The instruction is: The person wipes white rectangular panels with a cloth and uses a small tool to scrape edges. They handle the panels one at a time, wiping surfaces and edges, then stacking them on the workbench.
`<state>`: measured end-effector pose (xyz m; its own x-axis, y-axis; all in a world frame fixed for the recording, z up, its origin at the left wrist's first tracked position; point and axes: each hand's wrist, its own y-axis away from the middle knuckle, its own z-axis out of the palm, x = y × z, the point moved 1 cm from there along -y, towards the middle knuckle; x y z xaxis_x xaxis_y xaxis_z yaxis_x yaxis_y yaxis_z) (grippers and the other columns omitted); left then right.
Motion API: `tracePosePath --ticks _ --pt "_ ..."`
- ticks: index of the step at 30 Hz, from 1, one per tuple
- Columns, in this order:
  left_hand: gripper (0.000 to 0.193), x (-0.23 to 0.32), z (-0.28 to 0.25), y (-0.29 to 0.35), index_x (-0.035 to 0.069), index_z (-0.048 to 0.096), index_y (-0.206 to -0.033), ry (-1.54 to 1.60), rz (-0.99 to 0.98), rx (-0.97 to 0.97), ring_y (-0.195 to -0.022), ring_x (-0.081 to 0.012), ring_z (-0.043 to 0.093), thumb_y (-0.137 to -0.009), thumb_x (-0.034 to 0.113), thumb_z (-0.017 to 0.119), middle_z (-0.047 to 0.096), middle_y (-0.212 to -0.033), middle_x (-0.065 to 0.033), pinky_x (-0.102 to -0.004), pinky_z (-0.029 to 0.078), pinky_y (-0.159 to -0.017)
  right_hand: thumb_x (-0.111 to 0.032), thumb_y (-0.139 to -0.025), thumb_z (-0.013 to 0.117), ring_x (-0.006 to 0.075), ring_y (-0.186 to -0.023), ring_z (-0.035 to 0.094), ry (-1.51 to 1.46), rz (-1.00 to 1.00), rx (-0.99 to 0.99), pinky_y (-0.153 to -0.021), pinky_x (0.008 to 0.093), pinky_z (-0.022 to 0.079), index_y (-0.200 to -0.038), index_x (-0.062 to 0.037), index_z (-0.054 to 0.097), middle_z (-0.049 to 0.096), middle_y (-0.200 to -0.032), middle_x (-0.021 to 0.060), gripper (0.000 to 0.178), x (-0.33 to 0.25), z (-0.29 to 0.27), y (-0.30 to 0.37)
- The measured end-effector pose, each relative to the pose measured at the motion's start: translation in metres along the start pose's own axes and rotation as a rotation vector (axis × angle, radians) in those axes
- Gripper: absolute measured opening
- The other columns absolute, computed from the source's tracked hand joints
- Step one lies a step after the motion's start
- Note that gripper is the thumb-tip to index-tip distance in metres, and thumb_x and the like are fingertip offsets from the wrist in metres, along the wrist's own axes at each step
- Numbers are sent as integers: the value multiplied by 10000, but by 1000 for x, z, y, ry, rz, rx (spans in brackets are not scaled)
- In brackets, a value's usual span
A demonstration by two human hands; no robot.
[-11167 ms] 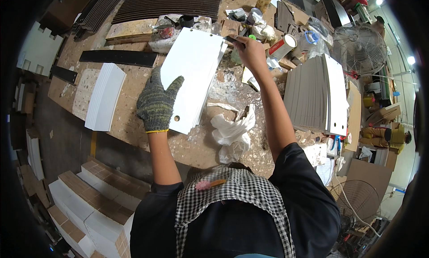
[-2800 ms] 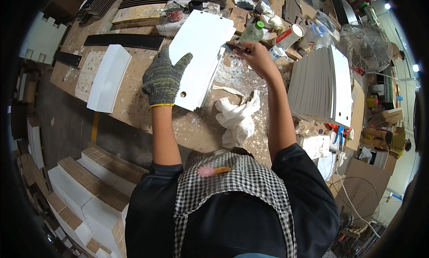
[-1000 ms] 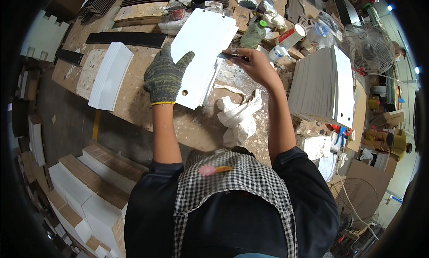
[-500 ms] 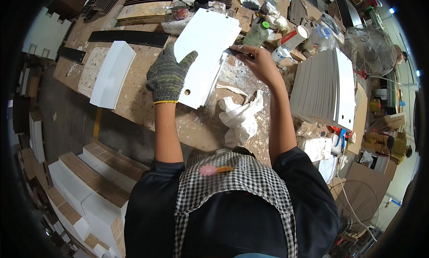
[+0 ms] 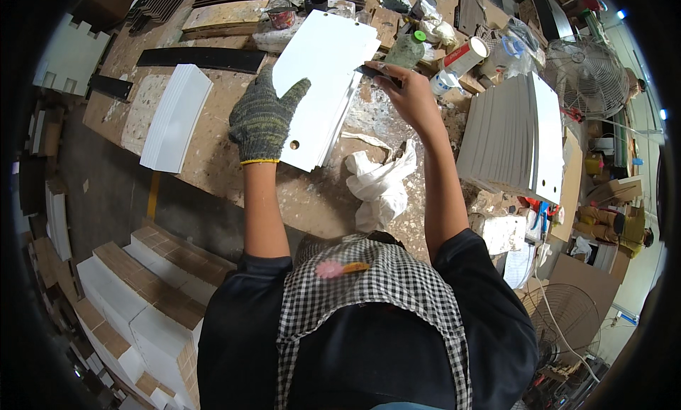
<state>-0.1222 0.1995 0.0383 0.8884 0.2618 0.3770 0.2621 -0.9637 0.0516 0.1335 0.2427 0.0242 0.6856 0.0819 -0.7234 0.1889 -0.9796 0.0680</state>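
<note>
Gloved left hand [image 5: 263, 119] lies flat, fingers spread, pressing the white panel stack [image 5: 323, 76] onto the stained workbench [image 5: 213, 162], while the bare right hand [image 5: 408, 94] pinches a thin dark tool [image 5: 370, 71] against the stack's right edge, crumpled white cloth [image 5: 379, 186] just beside.

Lower left corner of the white panel [image 5: 323, 76] hidden under the gloved left hand [image 5: 262, 119], small dark tool [image 5: 370, 71] in the right hand [image 5: 408, 94], perhaps a blade, too small to tell
</note>
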Motion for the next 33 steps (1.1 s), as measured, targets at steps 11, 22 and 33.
tracePosePath --ticks 11,22,33 --pt "931 -3 5 -1 24 465 -1474 -9 1 20 -1326 -352 536 -865 715 604 541 -1443 -232 -442 412 -1126 -151 -973 679 115 -676 562 -1 -25 -37 -655 325 495 -1273 -177 725 751 -880 89 305 -9 -4 4" --pt "947 1 -1 1 16 456 -1478 6 -10 -4 -1327 -353 535 -865 725 594 540 -1443 -234 -442 413 -1126 -179 -970 683 137 -627 533 -44 -36 9 -609 330 467 -1253 -153 732 733 -831 93 289 0 2 0" --pt "952 -7 6 -2 1 479 -1453 -7 46 61 -1281 -356 577 -860 737 588 568 -1408 -246 -448 451 -1086 -181 -977 675 106 -596 495 -56 21 -74 -552 308 421 -1270 -202 727 749 -864 70 298 -19 -1 18"
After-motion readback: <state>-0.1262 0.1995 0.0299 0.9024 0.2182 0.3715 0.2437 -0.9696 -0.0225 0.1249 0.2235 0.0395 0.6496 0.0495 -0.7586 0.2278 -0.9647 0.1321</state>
